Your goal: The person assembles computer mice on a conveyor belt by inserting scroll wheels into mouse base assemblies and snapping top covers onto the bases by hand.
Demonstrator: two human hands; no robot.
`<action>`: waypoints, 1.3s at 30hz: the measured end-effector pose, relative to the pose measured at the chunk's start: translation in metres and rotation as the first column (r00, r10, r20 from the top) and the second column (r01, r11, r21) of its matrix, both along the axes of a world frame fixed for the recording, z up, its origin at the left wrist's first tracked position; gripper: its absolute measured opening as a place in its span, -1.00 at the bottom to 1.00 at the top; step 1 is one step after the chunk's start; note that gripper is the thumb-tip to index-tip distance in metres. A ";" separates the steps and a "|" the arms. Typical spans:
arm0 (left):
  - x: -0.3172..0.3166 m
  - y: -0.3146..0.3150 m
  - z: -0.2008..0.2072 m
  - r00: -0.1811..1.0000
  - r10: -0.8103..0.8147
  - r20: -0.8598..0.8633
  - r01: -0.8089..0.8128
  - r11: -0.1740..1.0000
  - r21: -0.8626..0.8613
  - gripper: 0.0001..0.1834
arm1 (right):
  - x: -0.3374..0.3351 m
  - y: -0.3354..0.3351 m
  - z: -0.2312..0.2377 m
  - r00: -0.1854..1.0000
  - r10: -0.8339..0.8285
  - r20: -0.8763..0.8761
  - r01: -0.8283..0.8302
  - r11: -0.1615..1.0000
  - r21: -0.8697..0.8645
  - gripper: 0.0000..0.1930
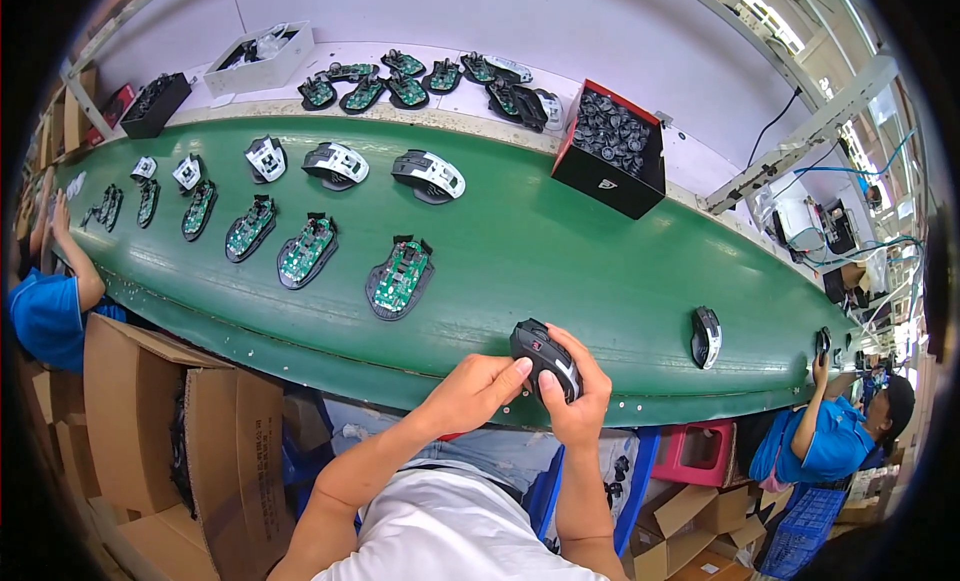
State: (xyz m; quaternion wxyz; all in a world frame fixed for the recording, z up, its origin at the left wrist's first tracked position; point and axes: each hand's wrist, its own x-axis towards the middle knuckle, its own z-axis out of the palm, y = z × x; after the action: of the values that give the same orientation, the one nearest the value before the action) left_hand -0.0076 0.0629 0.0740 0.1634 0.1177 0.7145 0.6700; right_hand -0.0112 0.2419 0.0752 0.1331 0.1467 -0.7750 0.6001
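Observation:
Over the near edge of the green belt I hold a black computer mouse (541,353) with a light stripe along its side. My right hand (584,389) wraps round the mouse's right side, thumb on its near end. From the left, my left hand (480,385) grips the same mouse, its thumb pressed on the body and its fingertips partly hidden. To the left lies the nearest mouse base (400,278) with a green circuit board. Beyond it sits a white and black mouse shell (429,175). Another mouse (706,338) lies on the belt to my right.
Bases and shells form two rows along the green belt (560,251). A box of small black parts (610,146) overhangs its far edge. More circuit-board bases (408,89) lie on the shelf. Co-workers (825,431) sit at both ends. Cardboard boxes (140,421) and a pink stool (694,451) stand below.

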 end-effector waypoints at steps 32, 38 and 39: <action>-0.010 -0.063 -0.017 0.898 0.095 0.430 -0.369 0.694 0.618 -0.26 | -0.016 -0.017 0.018 0.985 0.121 -0.124 -0.069 0.930 0.360 -0.55; -0.005 -0.067 -0.006 0.932 -0.090 0.351 -0.203 0.672 0.712 -0.28 | -0.027 -0.076 0.012 0.890 0.413 -0.191 -0.347 0.888 0.302 -0.67; -0.003 -0.075 -0.006 0.934 -0.079 0.348 -0.209 0.668 0.714 -0.28 | -0.027 -0.077 0.012 0.901 0.403 -0.161 -0.362 0.903 0.231 -0.67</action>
State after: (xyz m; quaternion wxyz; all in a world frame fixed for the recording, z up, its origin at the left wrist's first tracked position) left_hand -0.0106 -0.0117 0.0679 0.2011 0.0268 0.3437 0.9169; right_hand -0.0387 0.1653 0.0870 0.0764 0.3700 -0.7679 0.5174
